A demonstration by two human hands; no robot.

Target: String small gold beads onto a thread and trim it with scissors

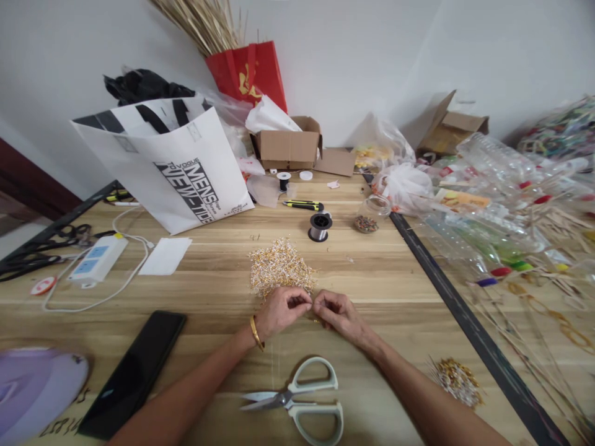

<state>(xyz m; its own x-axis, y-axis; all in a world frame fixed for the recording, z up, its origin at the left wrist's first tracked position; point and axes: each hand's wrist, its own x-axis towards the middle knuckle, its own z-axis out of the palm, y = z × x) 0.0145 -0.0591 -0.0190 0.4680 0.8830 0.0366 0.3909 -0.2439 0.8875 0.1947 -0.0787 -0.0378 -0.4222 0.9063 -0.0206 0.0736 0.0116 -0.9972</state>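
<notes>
Scissors [312,399] with pale handles lie nearest, blades part-way apart and pointing left, between the two forearms; they seem laid there to be within easy reach of either side. Beyond them, the left hand [284,306] and right hand [338,313] meet almost tip to tip, low over the bench [214,328]. On each, thumb and fingers are pinched together, a grip that suggests something very fine; what is between them is too small to tell. A gold bangle [256,333] circles the left wrist.

Just past the left hand spreads a heap of tiny gold-and-clear pieces [280,265], probably kept close for picking from; whether the fingers touch its near edge, I cannot tell. A smaller heap of gold and whitish pieces [458,381] sits apart, outside the right forearm, perhaps to keep the two lots separate.

Farther out stand a black-flanged spool of grey wire or thread [319,232] and, to its right, a clear jar [372,214] holding small dark beads. Behind the spool lies a black-and-yellow utility knife [302,205]. A black smartphone [134,371] rests left of the left forearm.
</notes>
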